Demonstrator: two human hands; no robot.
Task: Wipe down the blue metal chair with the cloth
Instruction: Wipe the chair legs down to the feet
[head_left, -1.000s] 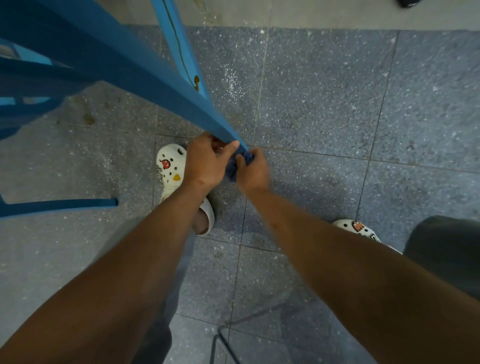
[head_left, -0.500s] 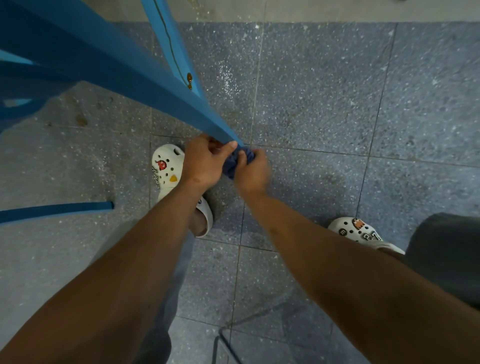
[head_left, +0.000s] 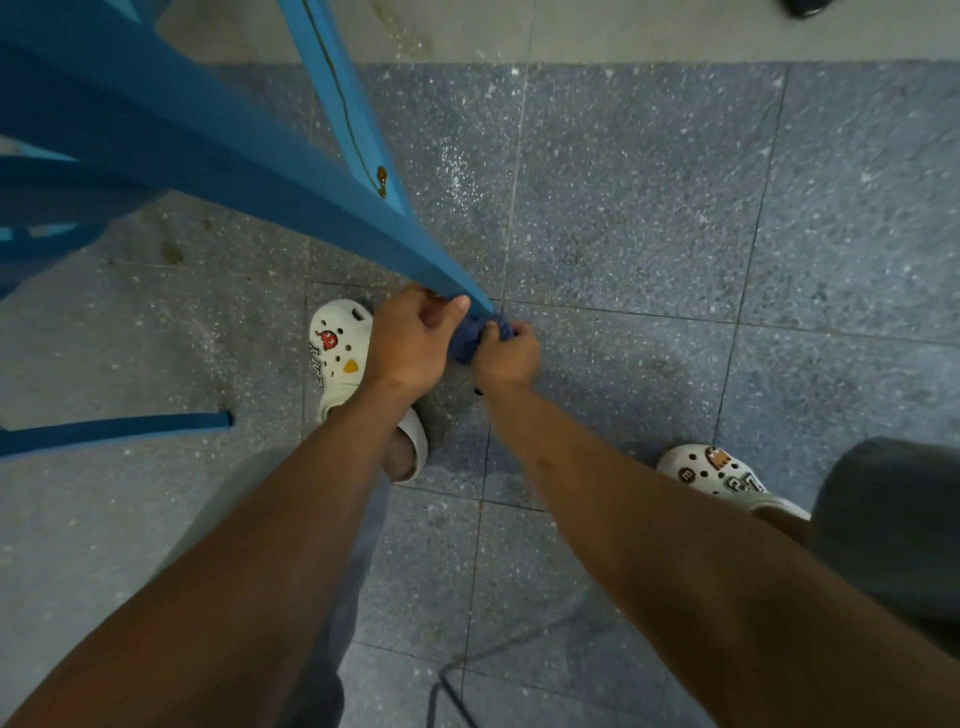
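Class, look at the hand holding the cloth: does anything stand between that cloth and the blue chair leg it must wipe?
Nothing visible does. The right hand grips the cloth right at the chair leg, which the left hand holds just above it.

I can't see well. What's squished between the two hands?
In the head view, a dark blue cloth sits between the left hand and right hand.

One blue chair (head_left: 218, 156), tilted, with three of its legs in view. One dark blue cloth (head_left: 470, 338). Two hands: left hand (head_left: 410, 345) and right hand (head_left: 506, 358). Two white clogs: left clog (head_left: 337, 353) and right clog (head_left: 722, 473).
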